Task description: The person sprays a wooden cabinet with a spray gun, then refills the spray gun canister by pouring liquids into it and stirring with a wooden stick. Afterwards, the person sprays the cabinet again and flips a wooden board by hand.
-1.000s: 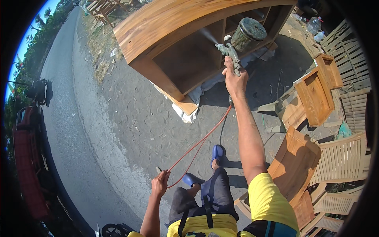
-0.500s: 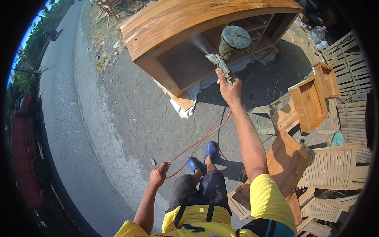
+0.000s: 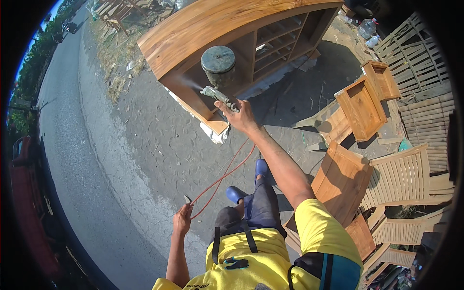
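Observation:
My right hand (image 3: 241,117) is closed round the handle of a spray gun (image 3: 210,92) with a stained, lidded paint cup (image 3: 218,60) on top. Pale mist leaves its nozzle toward the left side of a large wooden cabinet (image 3: 208,21). The cabinet has a curved, glossy top, an open bay at the left and small compartments at the right; the cup hides part of the bay. A thin red hose (image 3: 222,178) loops across in front of my legs. Lower left, my left hand (image 3: 182,220) grips that hose.
Wooden drawers (image 3: 361,108), a wooden panel (image 3: 340,186) and slatted chair parts (image 3: 398,179) crowd the right side. A bamboo fence (image 3: 420,58) stands behind them. White sheeting (image 3: 215,134) lies under the cabinet. At left runs a paved road (image 3: 72,145) with a red vehicle (image 3: 29,203).
My right hand has carried the spray gun leftward, and the mist now falls on the cabinet's left side instead of inside the bay. My feet have shifted. My left hand keeps the hose.

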Motion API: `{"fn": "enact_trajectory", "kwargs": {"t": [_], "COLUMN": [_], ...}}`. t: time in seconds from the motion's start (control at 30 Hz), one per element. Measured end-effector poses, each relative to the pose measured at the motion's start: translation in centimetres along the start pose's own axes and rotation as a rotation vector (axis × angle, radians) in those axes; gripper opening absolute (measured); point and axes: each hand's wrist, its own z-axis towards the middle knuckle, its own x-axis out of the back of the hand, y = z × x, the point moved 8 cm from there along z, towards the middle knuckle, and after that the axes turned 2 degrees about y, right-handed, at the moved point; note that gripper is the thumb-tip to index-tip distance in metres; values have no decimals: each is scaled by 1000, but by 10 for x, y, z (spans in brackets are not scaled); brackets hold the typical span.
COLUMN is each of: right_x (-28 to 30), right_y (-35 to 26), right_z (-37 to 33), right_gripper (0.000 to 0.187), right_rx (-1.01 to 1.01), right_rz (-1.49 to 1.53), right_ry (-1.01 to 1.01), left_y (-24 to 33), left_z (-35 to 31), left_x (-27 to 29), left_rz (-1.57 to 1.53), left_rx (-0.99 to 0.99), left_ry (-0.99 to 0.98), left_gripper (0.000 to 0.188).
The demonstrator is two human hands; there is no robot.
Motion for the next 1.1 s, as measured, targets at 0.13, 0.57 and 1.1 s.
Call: {"fn": "enact_trajectory", "kwargs": {"t": [0.13, 0.57, 1.1], "right_x": [46, 272, 453], "right_y": [11, 117, 164], "right_z": [18, 129, 186], "right_gripper": [65, 66, 61], "right_rx": [-17, -206, -327], "right_rz": [54, 30, -66], "right_ry": [128, 377, 640], "left_y": [37, 242, 377], "left_z": [6, 127, 191], "left_x": [4, -51, -95], "left_rz": [-45, 14, -3], "left_rx": [-9, -62, -142], "left_ry": [26, 6, -49], "left_gripper": [22, 21, 22]}}
